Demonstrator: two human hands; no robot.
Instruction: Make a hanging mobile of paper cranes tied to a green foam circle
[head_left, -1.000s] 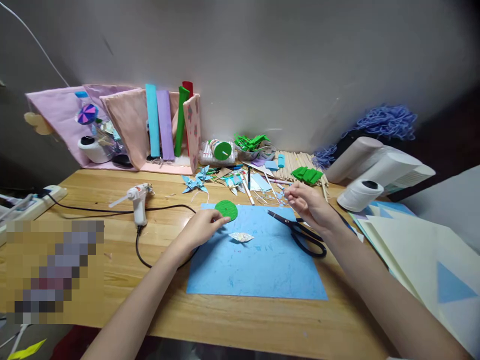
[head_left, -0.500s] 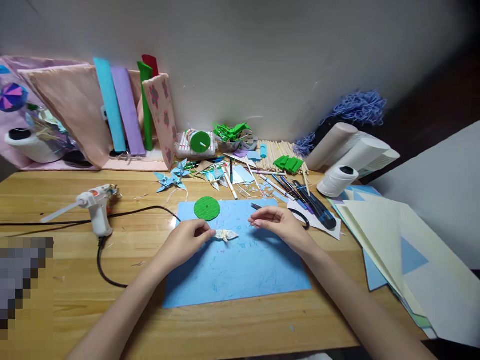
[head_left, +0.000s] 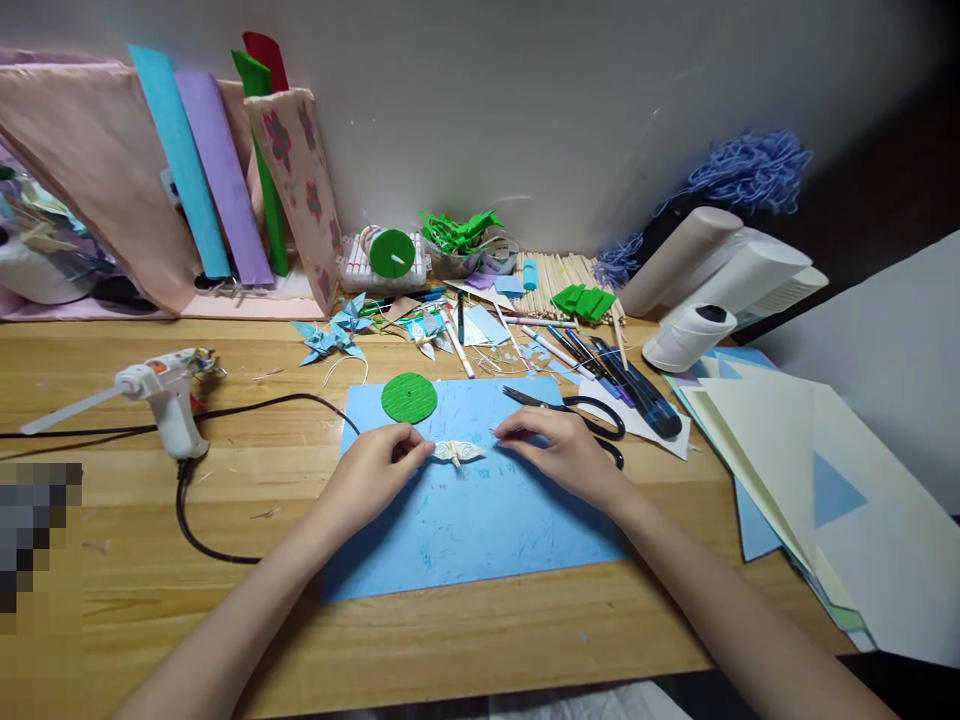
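A small cream paper crane (head_left: 459, 452) with a swirl pattern hangs over the blue mat, its wings spread sideways. My left hand (head_left: 386, 462) pinches the tip of its left wing between thumb and fingers. To the right of the crane, a short gap away, my right hand (head_left: 559, 448) has thumb and fingertips pressed together. A thin, pale tip shows at those fingers, too small to name. Behind the right hand lie black-handled scissors (head_left: 600, 402). A green crepe disc (head_left: 409, 398) rests on the blue mat (head_left: 480, 545) just beyond my left hand.
At the left stands a white glue gun (head_left: 169, 400) with its black cord (head_left: 217, 555) trailing. Blue paper cranes (head_left: 330, 340), markers, wooden sticks (head_left: 551, 270) and scraps crowd the back. Paper sheets (head_left: 810, 470) lie at the right, near a white thread spool (head_left: 690, 335).
The view has shifted, showing more of the scissors. The crane has turned a little and its patterned wings face me more fully. My right fingers have closed more tightly and moved slightly nearer it.
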